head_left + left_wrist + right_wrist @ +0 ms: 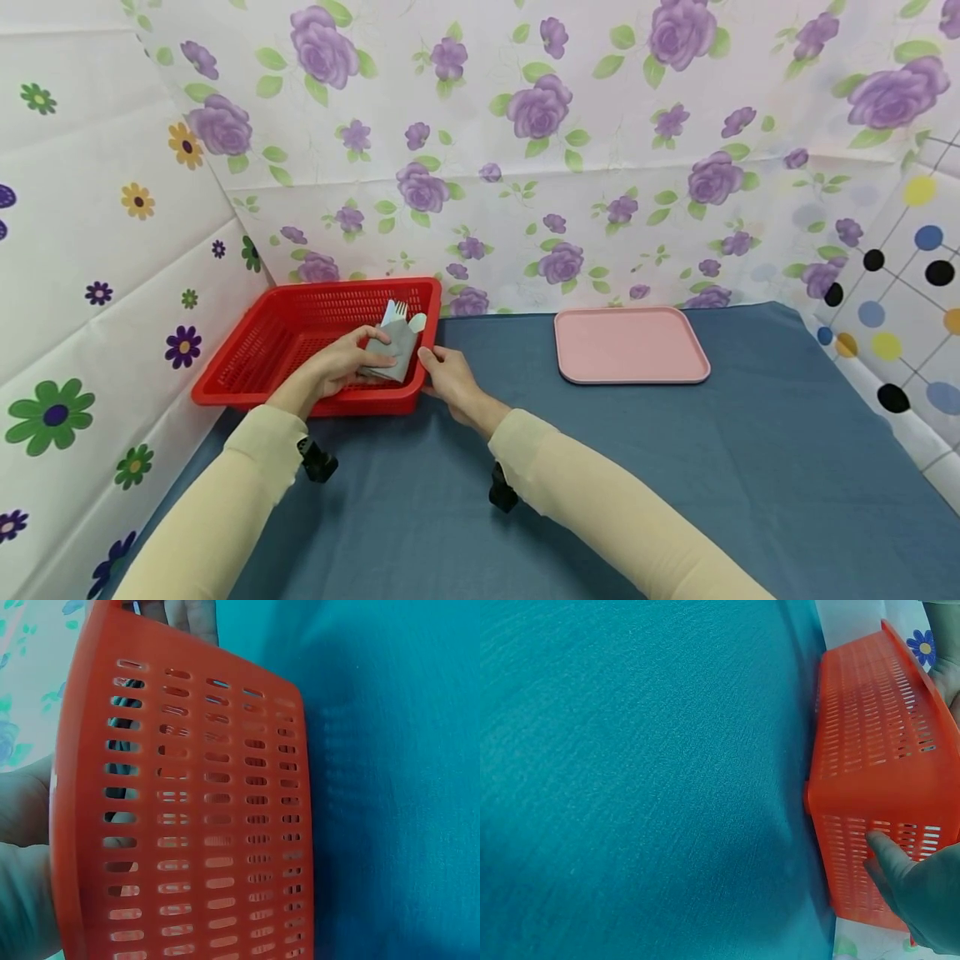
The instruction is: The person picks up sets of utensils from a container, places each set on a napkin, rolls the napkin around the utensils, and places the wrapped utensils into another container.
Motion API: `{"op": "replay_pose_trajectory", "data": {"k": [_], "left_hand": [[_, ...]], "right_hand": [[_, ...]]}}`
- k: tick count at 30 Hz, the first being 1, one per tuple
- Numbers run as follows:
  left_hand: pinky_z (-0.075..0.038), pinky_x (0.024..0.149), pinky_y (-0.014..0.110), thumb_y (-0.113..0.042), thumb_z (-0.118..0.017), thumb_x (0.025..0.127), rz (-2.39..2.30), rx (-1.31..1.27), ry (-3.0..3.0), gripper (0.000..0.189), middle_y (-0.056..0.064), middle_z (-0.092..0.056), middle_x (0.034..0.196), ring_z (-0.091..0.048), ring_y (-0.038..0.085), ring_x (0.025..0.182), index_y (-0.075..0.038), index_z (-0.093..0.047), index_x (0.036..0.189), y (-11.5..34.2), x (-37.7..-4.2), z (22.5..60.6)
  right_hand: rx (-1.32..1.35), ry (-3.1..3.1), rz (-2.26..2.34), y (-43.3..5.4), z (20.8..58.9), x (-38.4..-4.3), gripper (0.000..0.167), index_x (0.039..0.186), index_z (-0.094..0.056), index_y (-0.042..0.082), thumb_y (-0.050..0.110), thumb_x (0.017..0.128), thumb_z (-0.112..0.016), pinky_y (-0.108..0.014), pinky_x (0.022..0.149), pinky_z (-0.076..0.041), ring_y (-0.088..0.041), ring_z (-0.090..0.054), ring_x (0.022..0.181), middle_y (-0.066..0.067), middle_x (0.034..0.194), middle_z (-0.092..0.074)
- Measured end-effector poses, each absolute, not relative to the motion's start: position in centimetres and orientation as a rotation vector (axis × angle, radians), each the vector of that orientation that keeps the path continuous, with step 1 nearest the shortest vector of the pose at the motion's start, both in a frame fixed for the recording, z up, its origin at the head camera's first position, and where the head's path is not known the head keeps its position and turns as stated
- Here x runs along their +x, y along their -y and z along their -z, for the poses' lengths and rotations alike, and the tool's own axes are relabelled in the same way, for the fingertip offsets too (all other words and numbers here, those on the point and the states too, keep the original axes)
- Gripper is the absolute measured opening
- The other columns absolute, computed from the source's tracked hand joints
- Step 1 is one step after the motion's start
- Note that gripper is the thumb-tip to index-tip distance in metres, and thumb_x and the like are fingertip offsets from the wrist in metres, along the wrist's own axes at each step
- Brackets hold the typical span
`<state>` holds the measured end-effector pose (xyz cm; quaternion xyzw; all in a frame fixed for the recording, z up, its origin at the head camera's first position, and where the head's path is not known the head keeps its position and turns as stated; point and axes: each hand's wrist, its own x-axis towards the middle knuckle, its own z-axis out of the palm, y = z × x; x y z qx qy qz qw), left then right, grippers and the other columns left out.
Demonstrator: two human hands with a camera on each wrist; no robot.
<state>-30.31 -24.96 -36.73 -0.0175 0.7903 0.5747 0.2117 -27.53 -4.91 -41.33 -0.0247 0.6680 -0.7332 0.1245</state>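
Note:
In the head view my left hand (341, 360) reaches into a red plastic basket (360, 406) and holds a grey cutlery pouch (396, 346) at its right end. A white fork (401, 310), a spoon (417, 322) and a pale-blue-looking handle or blade (388, 312) stick out of the pouch top. My right hand (453, 379) grips the basket's right rim, thumb on top. The right wrist view shows the right fingers (889, 855) along the slotted end wall. Slotted basket side (187, 817) hides most of the left hand in the left wrist view.
A pink tray (630, 346) lies on the blue tablecloth (480, 500) at the back right. Flowered cloth (540, 200) hangs behind the table, with patterned cloth on both sides. The basket stands in the back left corner.

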Motion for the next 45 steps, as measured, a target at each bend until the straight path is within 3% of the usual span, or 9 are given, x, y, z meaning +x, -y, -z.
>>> {"op": "replay_pose_trajectory", "data": {"k": [7,13,19,29,34,39,45], "left_hand": [[-0.059,0.088,0.036,-0.015,-0.072,0.100,-1.466,-0.115,-2.237,0.043,0.019,-0.052,0.131,-0.067,0.026,0.098,-0.007,-0.047,0.134,24.5,-30.8,36.9],[-0.059,0.085,0.034,-0.015,-0.072,0.099,-1.395,-0.131,-2.266,0.030,0.019,-0.054,0.129,-0.065,0.027,0.099,-0.007,-0.057,0.123,24.3,-31.3,37.4],[-0.058,0.081,0.032,-0.017,-0.074,0.097,-1.332,-0.143,-2.289,0.026,0.013,-0.062,0.118,-0.063,0.023,0.096,-0.007,-0.063,0.119,24.2,-31.8,38.3],[-0.057,0.085,0.031,-0.016,-0.072,0.099,-1.261,-0.121,-2.248,0.037,0.013,-0.062,0.119,-0.061,0.023,0.098,-0.002,-0.060,0.132,24.1,-32.4,38.1],[-0.054,0.080,0.028,-0.014,-0.071,0.099,-1.197,-0.108,-2.223,0.033,0.010,-0.062,0.113,-0.060,0.020,0.094,-0.003,-0.059,0.127,24.2,-32.8,38.4],[-0.054,0.077,0.026,-0.014,-0.071,0.098,-1.127,-0.100,-2.222,0.031,0.010,-0.063,0.112,-0.061,0.017,0.088,-0.004,-0.060,0.125,24.1,-33.0,38.5],[-0.049,0.080,0.028,-0.013,-0.070,0.098,-1.008,-0.043,-2.242,0.025,0.013,-0.059,0.117,-0.055,0.021,0.096,-0.004,-0.061,0.120,24.0,-33.0,38.4]], "right_hand": [[-0.074,-1.953,2.143,5.0,41.4,-27.5,0.040,0.138,-0.064,0.000,0.027,0.113,-0.049,-0.050,0.100,-0.055,-0.031,-0.068,0.115,-0.021,0.125,-0.067],[-0.079,-1.959,2.131,5.0,41.5,-27.4,0.039,0.137,-0.064,-0.001,0.026,0.113,-0.050,-0.049,0.099,-0.056,-0.028,-0.069,0.112,-0.021,0.123,-0.068],[-0.088,-1.932,2.134,5.0,41.5,-27.3,0.041,0.141,-0.061,-0.001,0.027,0.113,-0.049,-0.051,0.102,-0.054,-0.027,-0.068,0.114,-0.020,0.128,-0.067],[-0.093,-1.908,2.154,4.9,41.3,-27.5,0.040,0.138,-0.061,-0.004,0.025,0.113,-0.049,-0.051,0.102,-0.054,-0.033,-0.066,0.118,-0.026,0.130,-0.063],[-0.095,-1.916,2.149,5.0,41.5,-27.5,0.040,0.137,-0.062,-0.004,0.025,0.113,-0.049,-0.048,0.099,-0.056,-0.028,-0.068,0.112,-0.026,0.130,-0.064],[-0.096,-1.909,2.153,5.0,41.5,-27.6,0.041,0.140,-0.061,-0.003,0.025,0.113,-0.049,-0.051,0.102,-0.054,-0.032,-0.067,0.115,-0.027,0.131,-0.063],[-0.105,-1.917,2.146,5.0,41.5,-27.6,0.041,0.138,-0.061,-0.004,0.026,0.113,-0.048,-0.054,0.103,-0.053,-0.031,-0.067,0.115,-0.027,0.129,-0.063]]}}
